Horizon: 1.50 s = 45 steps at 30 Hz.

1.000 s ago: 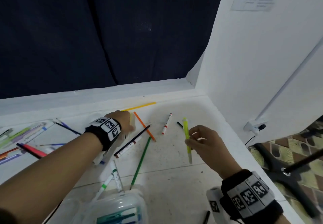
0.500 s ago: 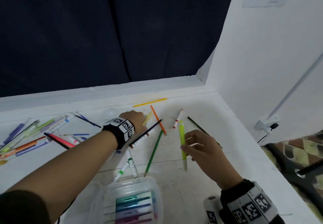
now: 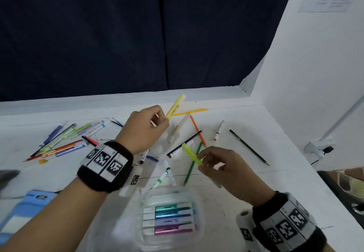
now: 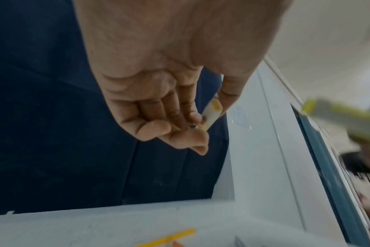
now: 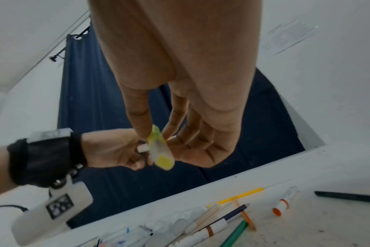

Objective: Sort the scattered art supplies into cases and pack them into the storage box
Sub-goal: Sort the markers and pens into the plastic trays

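Note:
My left hand (image 3: 160,121) is raised over the table and pinches a pale yellow highlighter (image 3: 175,106) that points up and away; the left wrist view shows its butt end (image 4: 211,113) between thumb and fingers. Nearer to me, my right hand (image 3: 204,161) pinches a lime green highlighter (image 3: 192,154), also seen end-on in the right wrist view (image 5: 160,150). Below both hands stands an open clear case (image 3: 199,238) with several pastel markers laid in a row. Loose pencils and markers lie scattered between the hands.
A green pencil (image 3: 192,164), an orange pencil (image 3: 197,128), a red-capped marker (image 3: 218,130) and a black pencil (image 3: 249,147) lie on the white table (image 3: 246,183). A heap of pens (image 3: 65,141) sits at left, a blue case (image 3: 21,210) at the near left. White walls close the right side.
My left hand has picked the yellow highlighter up off the table and raised it. My right hand has carried the green highlighter nearer and tilted it. The view has dropped, showing the case.

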{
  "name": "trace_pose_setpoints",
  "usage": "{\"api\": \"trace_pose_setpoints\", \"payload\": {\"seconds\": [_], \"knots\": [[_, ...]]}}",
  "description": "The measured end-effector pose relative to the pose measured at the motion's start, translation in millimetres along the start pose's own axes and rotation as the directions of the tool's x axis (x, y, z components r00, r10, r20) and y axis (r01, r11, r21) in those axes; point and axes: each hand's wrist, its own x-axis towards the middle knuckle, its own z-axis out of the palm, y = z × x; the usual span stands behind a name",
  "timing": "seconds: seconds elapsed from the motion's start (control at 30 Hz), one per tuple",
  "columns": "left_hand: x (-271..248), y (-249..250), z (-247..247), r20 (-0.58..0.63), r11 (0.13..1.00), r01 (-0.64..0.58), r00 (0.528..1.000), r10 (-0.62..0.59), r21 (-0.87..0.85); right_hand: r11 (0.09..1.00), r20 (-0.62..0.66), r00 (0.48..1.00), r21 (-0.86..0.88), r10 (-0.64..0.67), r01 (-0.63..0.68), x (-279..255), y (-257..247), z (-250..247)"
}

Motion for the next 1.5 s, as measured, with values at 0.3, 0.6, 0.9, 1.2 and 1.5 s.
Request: {"api": "trace_pose_setpoints", "payload": {"seconds": [0.3, 0.6, 0.9, 1.2, 1.5], "knots": [[-142.2, -46.5, -38.1, -0.146, 0.971, 0.034, 0.987, -0.070, -0.236, 0.759, 0.285, 0.958, -0.622, -0.010, 0.192, -4.2, -16.6, 62.4], [-229.0, -73.0, -56.1, -0.251, 0.861, 0.126, 0.927, -0.280, -0.493, 0.612, 0.441, 0.893, -0.732, 0.091, 0.299, -1.2, -23.6, 88.5], [-244.8, -68.7, -42.8, -0.035, 0.123, 0.069, 0.723, -0.689, -0.990, 0.612, 0.456, 0.887, -0.723, 0.074, 0.321, -4.2, -21.1, 98.7], [-213.7, -47.5, -16.7, 0.189, 0.605, 0.440, 0.881, -0.434, -0.663, 0.744, 0.363, 0.930, -0.607, -0.052, 0.279, -12.8, -13.3, 71.3], [-164.6, -33.1, 22.4, 0.374, 0.974, -0.188, 0.918, 0.129, 0.124, 0.859, 0.223, 0.968, -0.467, -0.116, 0.211, -25.5, 5.8, 56.5]]}}
